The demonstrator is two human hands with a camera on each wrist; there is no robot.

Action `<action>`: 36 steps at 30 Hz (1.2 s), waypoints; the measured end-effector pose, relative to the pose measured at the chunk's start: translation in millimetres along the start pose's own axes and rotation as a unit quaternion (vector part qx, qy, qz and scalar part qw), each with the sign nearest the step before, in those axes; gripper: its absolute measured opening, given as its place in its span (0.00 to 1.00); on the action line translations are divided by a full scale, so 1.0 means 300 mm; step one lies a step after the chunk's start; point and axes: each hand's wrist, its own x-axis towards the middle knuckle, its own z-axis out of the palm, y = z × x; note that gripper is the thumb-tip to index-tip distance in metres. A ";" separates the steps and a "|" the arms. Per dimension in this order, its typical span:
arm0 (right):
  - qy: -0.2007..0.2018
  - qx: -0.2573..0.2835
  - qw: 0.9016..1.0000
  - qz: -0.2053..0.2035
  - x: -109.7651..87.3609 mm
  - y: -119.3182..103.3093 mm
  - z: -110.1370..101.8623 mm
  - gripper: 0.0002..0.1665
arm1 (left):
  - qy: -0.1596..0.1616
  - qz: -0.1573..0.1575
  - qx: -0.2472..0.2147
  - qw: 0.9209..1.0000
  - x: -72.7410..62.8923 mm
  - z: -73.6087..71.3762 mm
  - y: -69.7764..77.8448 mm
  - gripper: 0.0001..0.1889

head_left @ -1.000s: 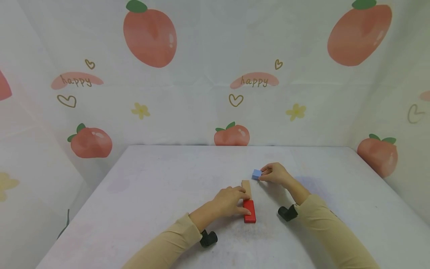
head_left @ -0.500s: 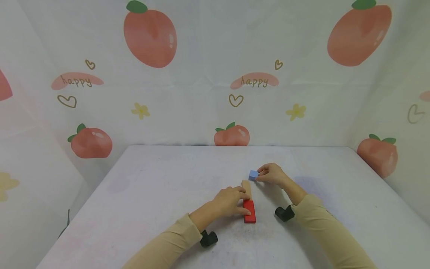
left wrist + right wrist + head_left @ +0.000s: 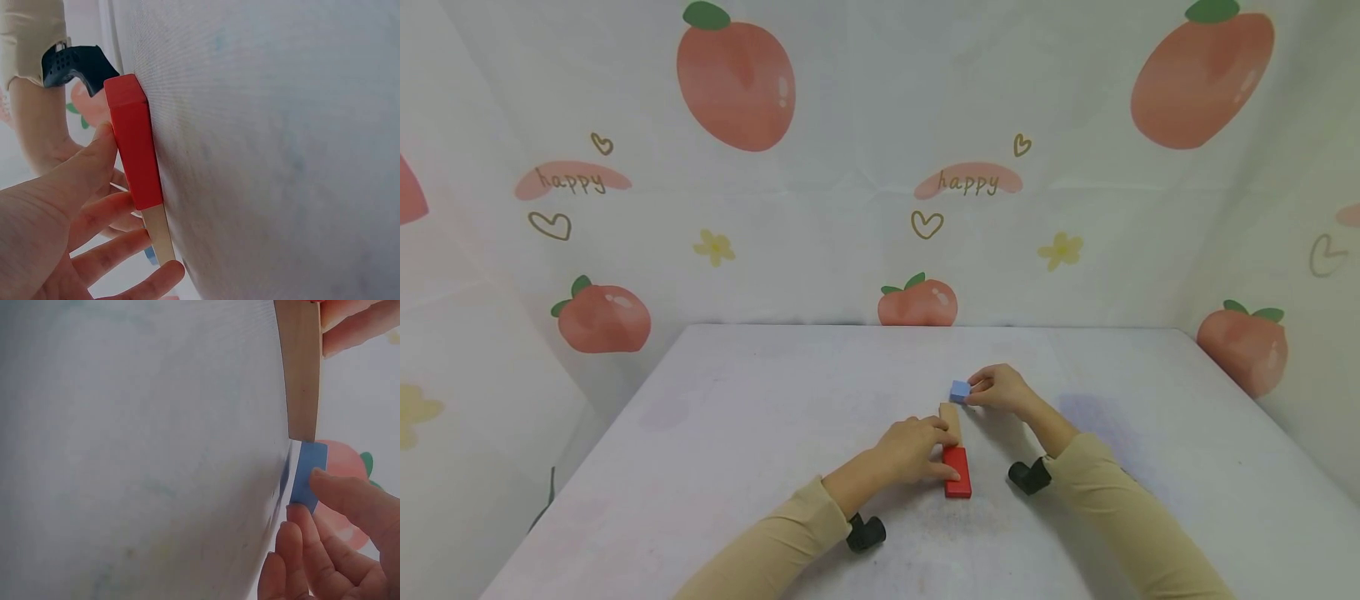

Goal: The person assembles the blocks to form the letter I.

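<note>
A red block (image 3: 957,477) lies flat on the table, end to end with a plain wooden block (image 3: 952,423) on its far side. My left hand (image 3: 908,450) rests on both, thumb on the red block and fingers spread over the wooden one. In the left wrist view those fingers (image 3: 115,250) lie fairly straight along the blocks. At the far end of the wooden block, my right hand (image 3: 1000,389) pinches a small blue block (image 3: 959,392) between thumb and fingers. The right wrist view shows the blue block (image 3: 310,475) right at the wooden block's end (image 3: 302,394).
A white cloth covers the table (image 3: 805,375), and its back edge meets a white curtain (image 3: 850,250) printed with peaches. Black wrist-worn devices (image 3: 867,533) sit below both sleeves, the right one (image 3: 1028,477) close to the tabletop.
My right hand has moved left with the blue block, bringing it from the right of the wooden block to just beyond its far end. The left hand and the other blocks have stayed put.
</note>
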 end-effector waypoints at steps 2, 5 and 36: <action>-0.002 -0.002 1.000 0.002 0.004 0.000 0.003 0.21 | 0.000 0.000 0.001 1.000 0.000 0.000 0.000 0.25; -0.002 -0.002 1.000 -0.003 0.007 0.000 0.007 0.20 | 0.000 0.000 0.000 1.000 0.000 0.001 0.000 0.25; -0.008 -0.012 1.000 -0.012 0.034 -0.024 0.027 0.20 | -0.002 -0.002 -0.002 1.000 0.007 0.011 -0.005 0.26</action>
